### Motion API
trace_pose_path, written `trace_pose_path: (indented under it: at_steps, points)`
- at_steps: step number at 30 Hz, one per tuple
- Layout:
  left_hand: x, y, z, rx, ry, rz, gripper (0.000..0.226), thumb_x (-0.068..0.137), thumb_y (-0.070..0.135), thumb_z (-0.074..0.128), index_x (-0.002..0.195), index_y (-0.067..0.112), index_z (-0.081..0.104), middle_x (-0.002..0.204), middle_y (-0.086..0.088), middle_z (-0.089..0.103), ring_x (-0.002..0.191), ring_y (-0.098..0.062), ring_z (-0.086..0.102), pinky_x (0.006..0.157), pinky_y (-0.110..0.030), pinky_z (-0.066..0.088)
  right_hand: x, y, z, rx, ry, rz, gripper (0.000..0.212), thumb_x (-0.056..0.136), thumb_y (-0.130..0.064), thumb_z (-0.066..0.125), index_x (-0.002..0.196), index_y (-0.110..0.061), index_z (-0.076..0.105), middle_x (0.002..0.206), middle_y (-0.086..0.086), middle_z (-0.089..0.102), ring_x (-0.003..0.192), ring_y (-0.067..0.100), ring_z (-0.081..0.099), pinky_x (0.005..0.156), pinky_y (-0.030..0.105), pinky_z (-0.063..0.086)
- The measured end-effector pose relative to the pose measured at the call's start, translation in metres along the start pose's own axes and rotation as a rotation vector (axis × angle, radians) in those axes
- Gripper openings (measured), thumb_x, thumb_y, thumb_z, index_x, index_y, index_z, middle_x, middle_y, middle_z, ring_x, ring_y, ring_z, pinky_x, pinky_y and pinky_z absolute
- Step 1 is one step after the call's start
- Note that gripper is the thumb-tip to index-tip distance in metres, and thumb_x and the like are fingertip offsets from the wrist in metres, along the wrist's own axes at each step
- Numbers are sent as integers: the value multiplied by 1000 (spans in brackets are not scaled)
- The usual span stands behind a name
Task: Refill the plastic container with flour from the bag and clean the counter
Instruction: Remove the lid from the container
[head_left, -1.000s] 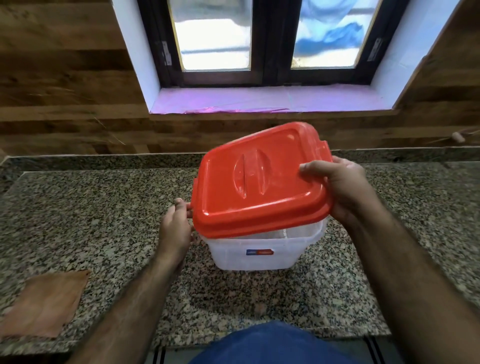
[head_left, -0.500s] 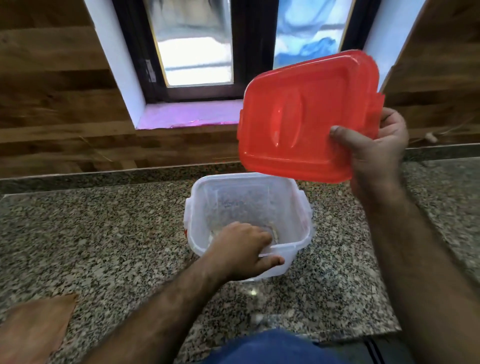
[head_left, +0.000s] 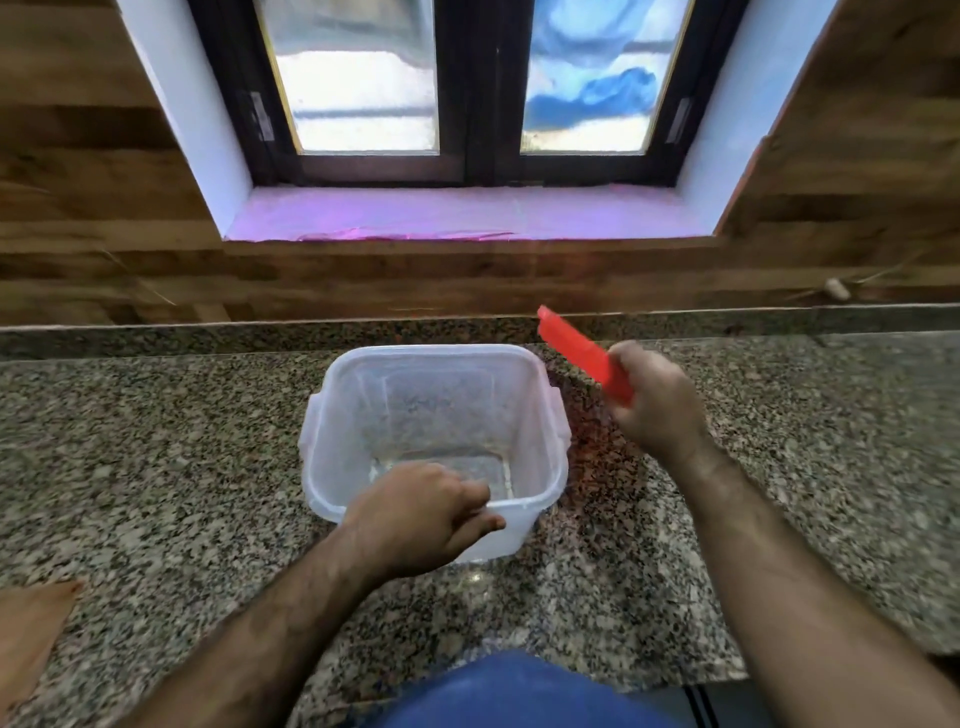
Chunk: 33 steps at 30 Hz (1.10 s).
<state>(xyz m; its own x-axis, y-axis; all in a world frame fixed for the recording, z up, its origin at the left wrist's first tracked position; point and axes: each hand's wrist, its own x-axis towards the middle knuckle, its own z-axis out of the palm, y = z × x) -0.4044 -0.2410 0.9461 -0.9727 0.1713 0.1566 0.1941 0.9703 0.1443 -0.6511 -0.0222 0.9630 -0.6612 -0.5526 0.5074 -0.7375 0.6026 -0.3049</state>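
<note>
A clear square plastic container (head_left: 332, 415) stands open on the granite counter (head_left: 156, 441), with nothing visible inside. My left hand (head_left: 421, 512) grips its near rim, thumb on the outside wall. To the right of the container, my right hand (head_left: 652, 400) holds the red lid (head_left: 576, 351) edge-on above the counter, so only a thin red strip shows. No flour bag is in view.
A brown cloth (head_left: 28, 623) lies on the counter at the near left edge. A wood-panelled wall and a window with a pink sill (head_left: 467, 213) rise behind the counter. My blue clothing (head_left: 519, 691) is at the counter's front edge.
The lid came off the container and my right hand lowered it to the right, turning it edge-on. My left hand moved from the container's side to its near rim.
</note>
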Motion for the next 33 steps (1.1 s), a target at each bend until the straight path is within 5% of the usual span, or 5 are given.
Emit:
trace_pose_path:
  at_steps: [8,16,19,24,33]
  points:
    - [0,2,2,7,35,-55,51,106,66,35,78,26,47,69,9,58,66,-17,60,62,-37,47,-67,69,70,-60,-306,-72,19,90,-4,64,87,-23,67,83,-10,66,76,17,61,75,40,60]
    - [1,6,-2,43,50,-59,46,105,59,46,75,25,48,63,10,53,61,-16,56,57,-32,36,-106,102,93,-225,-839,-164,35,88,-34,61,123,-33,56,126,-13,59,116,11,53,115,33,42]
    - [1,7,-2,81,66,-60,46,105,58,47,74,25,49,62,11,51,58,-15,54,56,-30,33,-104,101,92,-171,-666,-198,37,83,-57,62,107,-29,59,104,-10,64,93,15,59,91,33,55]
    - [-3,11,1,126,219,-69,50,104,62,54,76,22,63,67,7,60,60,-19,59,54,-33,45,-55,60,87,317,-141,-31,29,103,-33,55,75,-26,51,64,-10,51,50,10,49,48,22,41]
    - [-41,3,-56,209,724,-417,30,104,32,66,89,10,79,80,-3,77,68,-26,69,62,-40,54,90,-107,38,562,72,-378,30,104,-38,62,85,-14,62,69,-5,56,60,21,56,56,35,43]
